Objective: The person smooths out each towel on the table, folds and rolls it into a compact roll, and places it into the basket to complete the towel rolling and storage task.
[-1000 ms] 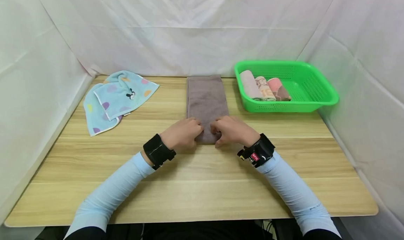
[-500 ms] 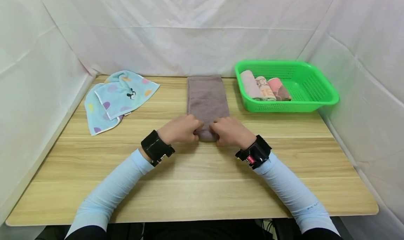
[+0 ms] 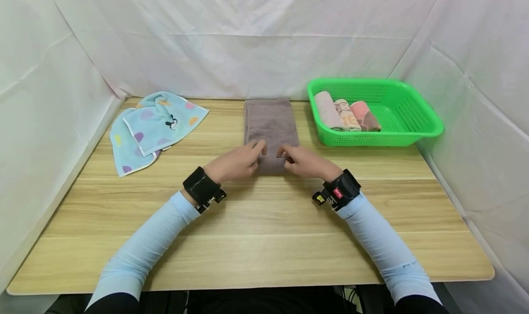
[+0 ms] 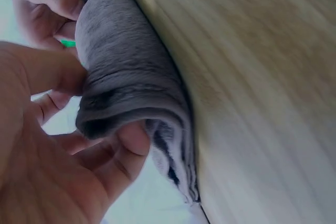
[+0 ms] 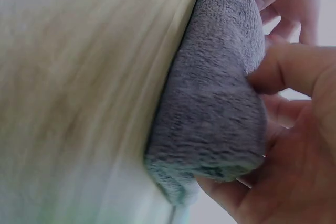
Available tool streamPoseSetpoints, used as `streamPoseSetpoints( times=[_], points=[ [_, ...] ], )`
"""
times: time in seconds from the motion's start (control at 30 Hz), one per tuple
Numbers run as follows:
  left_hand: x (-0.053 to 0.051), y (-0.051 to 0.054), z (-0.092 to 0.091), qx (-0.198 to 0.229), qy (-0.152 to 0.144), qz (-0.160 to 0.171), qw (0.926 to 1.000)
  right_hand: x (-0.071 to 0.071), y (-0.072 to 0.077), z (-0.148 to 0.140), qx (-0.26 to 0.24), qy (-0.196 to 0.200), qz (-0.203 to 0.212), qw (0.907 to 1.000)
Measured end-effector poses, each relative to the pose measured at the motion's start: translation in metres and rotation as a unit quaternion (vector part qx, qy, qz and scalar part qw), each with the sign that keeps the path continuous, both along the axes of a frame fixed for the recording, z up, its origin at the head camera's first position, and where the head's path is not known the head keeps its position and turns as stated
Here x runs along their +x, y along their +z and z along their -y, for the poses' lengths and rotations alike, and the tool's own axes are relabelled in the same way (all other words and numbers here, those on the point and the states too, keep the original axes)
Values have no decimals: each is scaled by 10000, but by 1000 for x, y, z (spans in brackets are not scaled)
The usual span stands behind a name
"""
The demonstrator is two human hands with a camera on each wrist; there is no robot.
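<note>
A grey-brown towel, folded into a long strip, lies in the middle of the table in the head view. Its near end is turned up into a thick roll. My left hand grips the left end of that roll; in the left wrist view, its thumb presses the outside while a finger curls into the layered folds. On the other side my right hand holds the right end, thumb against the rounded plush surface in the right wrist view. Some fingertips are hidden behind the cloth.
A green basket stands at the back right, with three rolled towels along its left side. At the back left lies a crumpled light blue spotted towel. White cloth walls border the wooden table.
Both hands have moved slightly forward, away from the table's front edge. The towel's near end has gone with them, so the flat part of the strip is shorter.
</note>
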State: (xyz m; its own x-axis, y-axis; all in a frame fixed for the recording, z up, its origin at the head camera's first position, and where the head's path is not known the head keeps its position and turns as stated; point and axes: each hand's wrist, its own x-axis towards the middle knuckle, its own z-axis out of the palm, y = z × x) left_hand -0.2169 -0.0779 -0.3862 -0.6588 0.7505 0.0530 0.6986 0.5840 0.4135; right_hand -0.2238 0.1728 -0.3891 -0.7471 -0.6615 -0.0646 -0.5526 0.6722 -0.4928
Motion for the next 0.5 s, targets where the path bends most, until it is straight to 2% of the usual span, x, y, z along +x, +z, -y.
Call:
streamPoseSetpoints(
  times=[0.07,0.13,0.23,0.3,0.33,0.4,0.5],
  points=[
    [-1,-2,0,-33,-10,-333,9994,-3,-3,-3,-309,-95,348,9989],
    [-2,-3,-1,-106,-49,-822,9966,-5,-5,-5,-537,-130,570,9968],
    [-2,-3,-3,-204,-133,-1755,9842,-9,-7,-6,-777,-96,517,9956],
    [0,-2,-4,-337,-159,-2287,9728,-9,-7,-5,-808,-24,188,9965],
    [1,-2,-5,-430,-165,-2447,9685,-9,-7,-5,-774,-5,-20,9970],
    [4,-3,-5,-669,-165,-2619,9626,-8,-6,-4,-613,-27,-408,9973],
    [7,-5,-6,-1039,-144,-2700,9571,-3,-4,-2,-158,-197,-969,9950]
  ],
)
